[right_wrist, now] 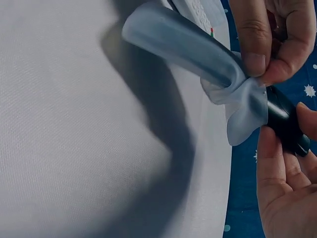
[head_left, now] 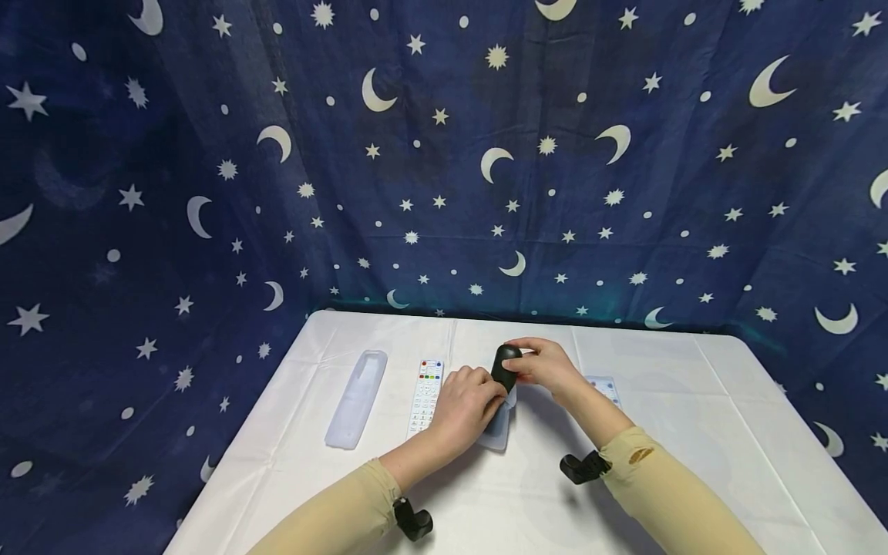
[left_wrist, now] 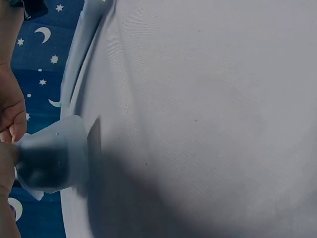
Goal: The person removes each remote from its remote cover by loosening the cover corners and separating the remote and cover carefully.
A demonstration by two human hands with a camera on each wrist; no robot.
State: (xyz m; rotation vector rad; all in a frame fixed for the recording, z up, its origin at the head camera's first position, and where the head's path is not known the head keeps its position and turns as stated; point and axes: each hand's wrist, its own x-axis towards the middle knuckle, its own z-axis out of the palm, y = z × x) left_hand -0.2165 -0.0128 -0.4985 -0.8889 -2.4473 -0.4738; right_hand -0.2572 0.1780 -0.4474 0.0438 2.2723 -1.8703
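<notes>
Above the middle of the white-clothed worktop (head_left: 277,478), a black oblong object (head_left: 507,361) is held at a tilt between both hands. By the right hand (head_left: 548,368), its bare upper end is gripped, with the thumb set on one side and the fingers on the other; the forearm is extended from the lower right. By the left hand (head_left: 463,408), with knuckles turned up and fingers bent, the bunched edge of a translucent cover (right_wrist: 183,44) is pinched between thumb and fingertips.

Beside the left hand, a white remote (head_left: 426,393) is laid flat, partly hidden by it; red, green, yellow and blue keys are seen near its top, but the markings on its rows of buttons are too small to be read. To the right, another remote (head_left: 603,388) is partly covered by the right forearm, and its lettering cannot be made out either.

Inside the translucent cover, the lower part of the black object is enclosed and seen as a dark shape; the soft, pliable material is wrinkled and flared where it is gathered. The exposed end is smooth, glossy and rounded. Farther left, a second cover (head_left: 356,399), long, cloudy and round-cornered, is rested on the cloth.
</notes>
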